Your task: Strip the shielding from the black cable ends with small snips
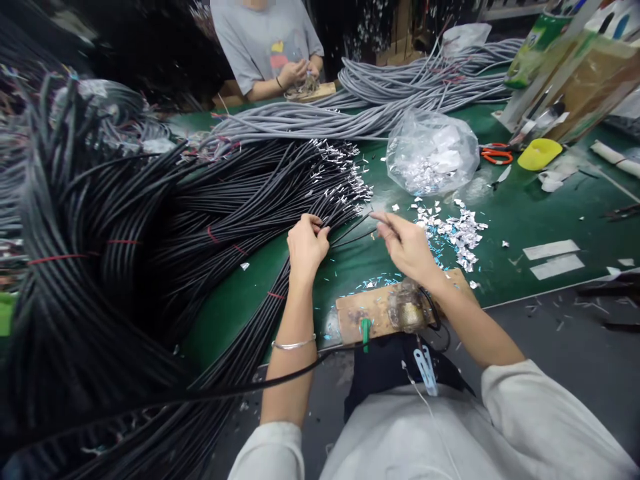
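My left hand (306,245) is closed on a black cable (350,232) that it has picked out from the big bundle of black cables (235,200) lying across the green table (520,213). My right hand (406,241) pinches the same cable near its end, fingers together. The cable ends in the bundle carry silver foil tips (350,175). Under my right forearm lies a small wooden board (367,312) with a lump of clear tape on it.
Loose foil scraps (457,230) lie right of my hands, behind them a clear plastic bag (431,152) of scraps. Grey cables (400,93) run across the back. Orange scissors (497,155) and a yellow dish (539,153) sit at right. Another person's hands (297,72) work opposite.
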`<action>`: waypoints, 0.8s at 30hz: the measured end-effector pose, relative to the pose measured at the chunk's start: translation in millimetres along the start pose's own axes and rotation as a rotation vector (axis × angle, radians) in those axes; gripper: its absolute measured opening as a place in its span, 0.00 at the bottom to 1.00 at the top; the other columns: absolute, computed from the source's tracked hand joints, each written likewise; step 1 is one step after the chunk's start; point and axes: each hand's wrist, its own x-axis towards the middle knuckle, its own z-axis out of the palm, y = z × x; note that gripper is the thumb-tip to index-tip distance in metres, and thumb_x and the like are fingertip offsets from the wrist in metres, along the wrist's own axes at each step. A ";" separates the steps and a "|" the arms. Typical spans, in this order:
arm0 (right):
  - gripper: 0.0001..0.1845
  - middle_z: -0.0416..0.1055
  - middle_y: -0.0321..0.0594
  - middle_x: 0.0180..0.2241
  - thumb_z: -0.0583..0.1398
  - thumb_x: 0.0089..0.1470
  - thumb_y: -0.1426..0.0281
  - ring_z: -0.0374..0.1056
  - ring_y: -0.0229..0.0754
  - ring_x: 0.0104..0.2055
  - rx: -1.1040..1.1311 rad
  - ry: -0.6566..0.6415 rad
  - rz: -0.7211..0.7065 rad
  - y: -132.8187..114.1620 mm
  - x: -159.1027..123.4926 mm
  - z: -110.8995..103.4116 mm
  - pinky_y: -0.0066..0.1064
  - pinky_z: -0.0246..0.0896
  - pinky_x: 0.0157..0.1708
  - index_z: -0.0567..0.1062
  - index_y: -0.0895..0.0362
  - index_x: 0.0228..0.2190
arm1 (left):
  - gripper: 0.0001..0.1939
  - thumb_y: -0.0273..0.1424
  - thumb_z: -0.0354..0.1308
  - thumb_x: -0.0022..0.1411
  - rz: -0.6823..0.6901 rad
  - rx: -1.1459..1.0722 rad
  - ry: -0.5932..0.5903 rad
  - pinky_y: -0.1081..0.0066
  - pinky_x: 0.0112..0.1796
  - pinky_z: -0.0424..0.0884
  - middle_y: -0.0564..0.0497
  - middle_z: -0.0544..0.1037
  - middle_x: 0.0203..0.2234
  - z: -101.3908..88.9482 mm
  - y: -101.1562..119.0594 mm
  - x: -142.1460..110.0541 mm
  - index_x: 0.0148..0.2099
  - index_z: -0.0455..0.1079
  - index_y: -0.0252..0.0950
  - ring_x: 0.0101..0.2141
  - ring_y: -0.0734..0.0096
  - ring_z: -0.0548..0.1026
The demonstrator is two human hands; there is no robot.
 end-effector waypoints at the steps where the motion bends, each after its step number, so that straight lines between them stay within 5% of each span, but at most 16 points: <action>1: 0.17 0.76 0.43 0.38 0.51 0.61 0.67 0.71 0.39 0.38 -0.008 -0.038 -0.017 0.5 -0.6 2.6 0.33 0.66 0.40 0.72 0.59 0.47 | 0.07 0.32 0.58 0.55 0.039 -0.068 0.008 0.67 0.36 0.67 0.51 0.73 0.25 -1.8 4.5 -0.9 0.37 0.71 0.35 0.29 0.67 0.71; 4: 0.15 0.75 0.43 0.43 0.52 0.60 0.70 0.71 0.40 0.43 -0.001 -0.079 -0.041 -0.4 -2.1 6.4 0.35 0.65 0.44 0.72 0.57 0.47 | 0.08 0.35 0.57 0.57 0.194 -0.312 0.012 0.71 0.32 0.66 0.51 0.74 0.26 -10.6 25.7 -9.9 0.35 0.72 0.36 0.28 0.71 0.71; 8: 0.09 0.74 0.38 0.29 0.57 0.56 0.68 0.67 0.36 0.29 0.071 0.074 -0.005 -5.8 -2.1 1.6 0.29 0.63 0.31 0.77 0.58 0.36 | 0.08 0.34 0.58 0.58 0.332 -0.628 -0.058 0.75 0.31 0.68 0.50 0.76 0.31 -22.9 52.7 -28.4 0.38 0.72 0.35 0.31 0.73 0.73; 12: 0.08 0.68 0.34 0.23 0.61 0.52 0.66 0.59 0.31 0.22 0.172 0.203 0.047 -9.0 -1.8 -2.7 0.26 0.55 0.23 0.78 0.58 0.30 | 0.09 0.31 0.57 0.59 0.414 -0.629 0.002 0.75 0.32 0.69 0.51 0.74 0.31 -29.0 62.1 -37.4 0.42 0.73 0.37 0.30 0.75 0.72; 18: 0.08 0.66 0.33 0.23 0.61 0.52 0.67 0.56 0.30 0.21 0.178 0.215 0.074 -11.6 -3.2 -2.3 0.26 0.53 0.22 0.79 0.56 0.33 | 0.17 0.30 0.50 0.64 0.453 -0.566 -0.112 0.73 0.31 0.66 0.53 0.70 0.27 -30.1 62.7 -37.9 0.55 0.67 0.43 0.27 0.76 0.66; 24: 0.09 0.68 0.33 0.23 0.61 0.52 0.69 0.56 0.31 0.21 0.110 0.294 0.042 -15.3 -4.5 -4.3 0.27 0.51 0.21 0.79 0.54 0.36 | 0.08 0.32 0.54 0.62 0.335 -0.697 -0.212 0.75 0.30 0.67 0.51 0.73 0.30 -24.8 59.9 -38.1 0.42 0.73 0.37 0.29 0.75 0.70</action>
